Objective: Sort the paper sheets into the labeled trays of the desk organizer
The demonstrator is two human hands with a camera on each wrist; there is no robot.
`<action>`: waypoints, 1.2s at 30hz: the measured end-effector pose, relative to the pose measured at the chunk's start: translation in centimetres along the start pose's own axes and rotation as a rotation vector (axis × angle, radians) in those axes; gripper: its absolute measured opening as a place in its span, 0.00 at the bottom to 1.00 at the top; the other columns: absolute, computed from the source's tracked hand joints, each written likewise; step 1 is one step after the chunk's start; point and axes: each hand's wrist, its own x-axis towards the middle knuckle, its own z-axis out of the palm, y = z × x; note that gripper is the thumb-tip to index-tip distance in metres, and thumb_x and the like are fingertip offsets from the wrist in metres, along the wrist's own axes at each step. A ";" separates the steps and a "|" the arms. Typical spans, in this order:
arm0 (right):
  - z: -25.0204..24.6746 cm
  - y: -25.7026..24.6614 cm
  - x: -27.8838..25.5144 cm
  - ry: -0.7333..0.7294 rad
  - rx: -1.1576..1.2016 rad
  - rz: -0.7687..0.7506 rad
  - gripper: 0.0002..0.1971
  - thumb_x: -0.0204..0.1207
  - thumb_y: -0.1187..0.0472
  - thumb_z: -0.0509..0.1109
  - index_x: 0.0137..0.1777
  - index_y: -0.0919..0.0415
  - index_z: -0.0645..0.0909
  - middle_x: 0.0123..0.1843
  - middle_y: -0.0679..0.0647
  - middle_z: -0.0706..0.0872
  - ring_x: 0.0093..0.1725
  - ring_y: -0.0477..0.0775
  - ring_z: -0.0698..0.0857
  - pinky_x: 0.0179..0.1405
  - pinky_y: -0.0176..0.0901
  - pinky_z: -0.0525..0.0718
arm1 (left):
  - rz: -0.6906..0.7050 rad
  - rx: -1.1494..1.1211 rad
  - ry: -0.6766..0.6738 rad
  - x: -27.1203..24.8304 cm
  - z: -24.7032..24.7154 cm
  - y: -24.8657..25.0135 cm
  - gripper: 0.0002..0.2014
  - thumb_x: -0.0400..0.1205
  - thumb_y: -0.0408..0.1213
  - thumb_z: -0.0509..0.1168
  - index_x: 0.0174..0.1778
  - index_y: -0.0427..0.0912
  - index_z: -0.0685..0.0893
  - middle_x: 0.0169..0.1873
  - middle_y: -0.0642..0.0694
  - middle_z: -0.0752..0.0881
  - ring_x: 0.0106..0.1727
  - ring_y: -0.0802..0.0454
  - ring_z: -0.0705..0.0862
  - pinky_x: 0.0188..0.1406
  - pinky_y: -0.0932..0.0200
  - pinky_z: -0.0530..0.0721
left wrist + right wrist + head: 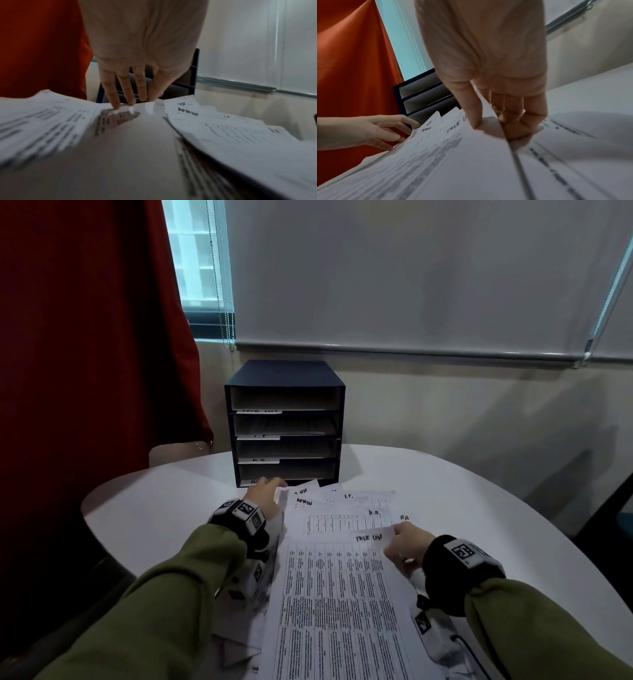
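Note:
A dark blue desk organizer (287, 378) with several stacked trays stands at the back of the white table (479, 501); its labels read TASK LIST, I.T., H.R. and a partly hidden bottom one. Fanned paper sheets (346, 505) marked ADMIN, I.T., H.R. lie in front of it. On top lies a printed sheet marked TASK LIST (335, 594). My right hand (400, 546) pinches that sheet's (453, 155) right corner, thumb on top and fingers curled beneath (515, 121). My left hand (265, 494) touches the pile's far left corner with straight fingers (128, 97), just before the organizer (193, 79).
A red curtain (85, 337) hangs at the left beside a window strip (195, 251). A lowered grey blind (411, 268) covers the wall behind. The table's rounded edge curves at the left and right. A black cable (474, 655) lies by my right wrist.

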 end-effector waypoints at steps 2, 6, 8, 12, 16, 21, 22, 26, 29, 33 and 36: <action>0.2 0.0 0.1 0.001 0.002 0.006 0.15 0.63 0.85 0.62 0.42 0.66 0.73 0.26 0.57 0.76 0.24 0.53 0.77 0.19 0.35 0.71 | 0.046 -0.012 -0.019 0.2 -0.1 -0.3 0.22 0.81 0.30 0.56 0.70 0.52 0.74 0.67 0.40 0.74 0.68 0.39 0.74 0.70 0.48 0.74; -0.1 0.0 0.1 -0.003 0.029 0.004 0.14 0.64 0.83 0.62 0.46 0.68 0.75 0.29 0.56 0.77 0.27 0.52 0.77 0.23 0.35 0.71 | 0.075 0.057 -0.034 0.5 0.0 -0.4 0.25 0.79 0.32 0.58 0.73 0.54 0.72 0.66 0.42 0.73 0.68 0.40 0.73 0.70 0.49 0.74; -0.7 -0.1 0.1 0.014 0.043 0.007 0.17 0.64 0.82 0.63 0.51 0.69 0.78 0.35 0.57 0.80 0.35 0.55 0.80 0.29 0.39 0.75 | 0.085 0.084 0.020 0.7 -0.2 -0.2 0.20 0.81 0.34 0.58 0.69 0.53 0.76 0.63 0.42 0.74 0.66 0.42 0.74 0.68 0.49 0.75; -1.8 -0.6 0.2 0.072 0.131 -0.008 0.16 0.66 0.81 0.60 0.51 0.68 0.79 0.39 0.57 0.78 0.37 0.53 0.77 0.32 0.37 0.76 | 0.085 0.061 0.203 0.8 -0.9 -0.6 0.11 0.81 0.40 0.63 0.58 0.52 0.85 0.57 0.49 0.82 0.59 0.49 0.82 0.59 0.53 0.81; -1.6 -1.1 0.3 0.092 0.222 -0.004 0.13 0.65 0.81 0.58 0.38 0.63 0.75 0.31 0.58 0.75 0.31 0.56 0.75 0.25 0.35 0.77 | -0.134 0.005 0.219 0.1 -1.0 -2.0 0.18 0.81 0.35 0.63 0.68 0.46 0.75 0.65 0.43 0.77 0.67 0.43 0.78 0.66 0.48 0.78; 0.4 -0.9 0.8 0.038 0.069 -0.001 0.15 0.63 0.84 0.63 0.47 0.70 0.77 0.30 0.60 0.79 0.32 0.57 0.80 0.28 0.40 0.75 | -0.282 -0.011 -0.006 -1.0 -1.5 -4.8 0.17 0.83 0.39 0.61 0.68 0.43 0.79 0.68 0.41 0.80 0.67 0.42 0.79 0.62 0.56 0.77; 0.3 -0.9 0.8 0.027 0.057 -0.002 0.17 0.62 0.85 0.63 0.49 0.72 0.77 0.30 0.60 0.79 0.31 0.57 0.79 0.29 0.40 0.75 | -0.290 -0.045 0.020 -1.1 -1.7 -5.0 0.15 0.81 0.39 0.64 0.63 0.45 0.83 0.63 0.42 0.84 0.62 0.43 0.82 0.56 0.58 0.78; 0.0 -0.6 0.5 0.060 0.142 0.001 0.14 0.63 0.85 0.57 0.39 0.67 0.73 0.26 0.58 0.76 0.26 0.54 0.77 0.25 0.36 0.71 | -0.353 -0.258 0.074 -1.4 -2.7 -5.6 0.10 0.70 0.39 0.74 0.47 0.45 0.86 0.48 0.42 0.87 0.49 0.44 0.83 0.43 0.59 0.77; 0.0 -0.5 0.1 0.076 0.223 0.010 0.14 0.64 0.84 0.55 0.36 0.65 0.72 0.26 0.58 0.74 0.25 0.53 0.74 0.24 0.34 0.67 | -0.420 -0.497 0.004 -2.2 -3.5 -6.2 0.13 0.69 0.37 0.77 0.44 0.36 0.83 0.46 0.37 0.86 0.49 0.40 0.85 0.51 0.53 0.84; 0.0 -0.2 0.3 0.067 0.268 0.011 0.15 0.62 0.84 0.57 0.37 0.65 0.74 0.30 0.60 0.74 0.27 0.53 0.74 0.22 0.33 0.68 | -0.400 -0.740 0.149 -3.2 -4.8 -6.0 0.17 0.75 0.37 0.72 0.55 0.34 0.80 0.53 0.35 0.84 0.55 0.39 0.83 0.59 0.48 0.82; 0.1 -0.2 0.2 0.084 0.303 0.006 0.15 0.60 0.85 0.57 0.33 0.65 0.76 0.29 0.60 0.74 0.28 0.54 0.75 0.24 0.33 0.70 | -0.229 -0.773 0.481 -4.7 -7.1 -3.7 0.10 0.80 0.37 0.66 0.57 0.41 0.82 0.46 0.45 0.84 0.53 0.45 0.82 0.50 0.56 0.82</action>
